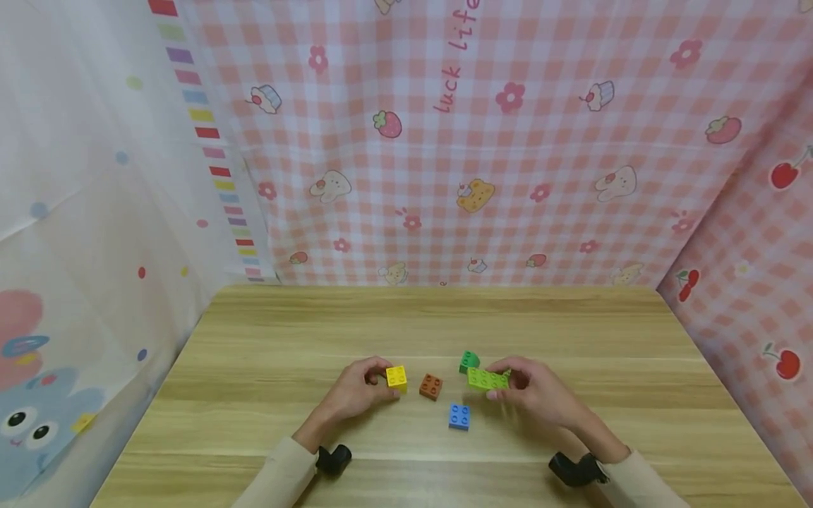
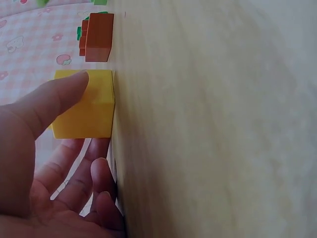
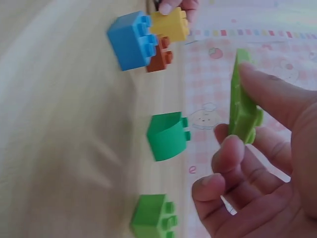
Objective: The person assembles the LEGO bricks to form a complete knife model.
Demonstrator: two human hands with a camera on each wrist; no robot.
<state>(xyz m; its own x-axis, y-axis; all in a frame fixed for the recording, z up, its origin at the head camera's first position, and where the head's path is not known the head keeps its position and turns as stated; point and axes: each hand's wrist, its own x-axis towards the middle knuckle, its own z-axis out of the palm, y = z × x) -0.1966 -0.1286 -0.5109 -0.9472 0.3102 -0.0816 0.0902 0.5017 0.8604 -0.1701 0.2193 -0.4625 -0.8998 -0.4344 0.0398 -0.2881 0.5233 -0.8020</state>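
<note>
1. The left hand (image 1: pixel 358 389) pinches the yellow brick (image 1: pixel 396 379), just left of the brown brick (image 1: pixel 430 386); it sits on or very near the counter (image 1: pixel 286 339).
2. The right hand (image 1: pixel 540 391) holds the long lime brick (image 1: pixel 484 379) between thumb and fingers, raised above the counter, right of the brown brick.
3. Both held pieces look like light, stiff, smooth plastic, hard to damage but perhaps a little slippery; opposite side walls should give the surest hold, leaving the studs free.
4. The brown brick stands between the two held pieces, in the way of a straight path.
5. Beyond it to the right lies the dark green brick (image 1: pixel 468 362), close to the long lime brick; nearer the person and rightward, the blue brick (image 1: pixel 459 417).
6. Farther right stands a light green block (image 3: pixel 150 215).
</note>
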